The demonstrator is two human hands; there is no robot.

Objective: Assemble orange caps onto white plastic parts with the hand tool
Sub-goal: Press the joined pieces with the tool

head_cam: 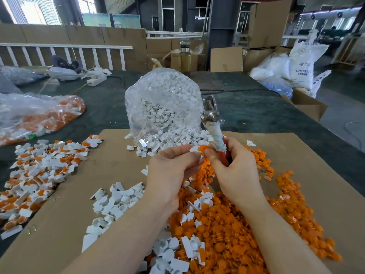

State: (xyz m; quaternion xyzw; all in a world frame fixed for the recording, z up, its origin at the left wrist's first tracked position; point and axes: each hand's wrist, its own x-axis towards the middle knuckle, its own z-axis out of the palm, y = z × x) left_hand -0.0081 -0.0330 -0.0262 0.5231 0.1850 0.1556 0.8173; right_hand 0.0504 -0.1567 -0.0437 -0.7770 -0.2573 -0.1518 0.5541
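My left hand (169,169) pinches a small white plastic part (194,149) at its fingertips. My right hand (233,167) grips the hand tool (214,127) by its red, tape-wrapped handles, metal jaws pointing up and away. The right thumb and forefinger also press an orange cap (203,148) against the white part. A heap of loose orange caps (237,224) lies under both forearms. Loose white parts (116,202) are scattered to the left of my left arm. Assembled white-and-orange pieces (39,167) are piled at the far left.
A clear bag of white parts (164,107) stands open just beyond my hands. Everything lies on a brown cardboard sheet (88,194) over a dark table. Another plastic bag with orange pieces (39,117) lies at the left. Cardboard boxes and white sacks (302,62) stand at the right.
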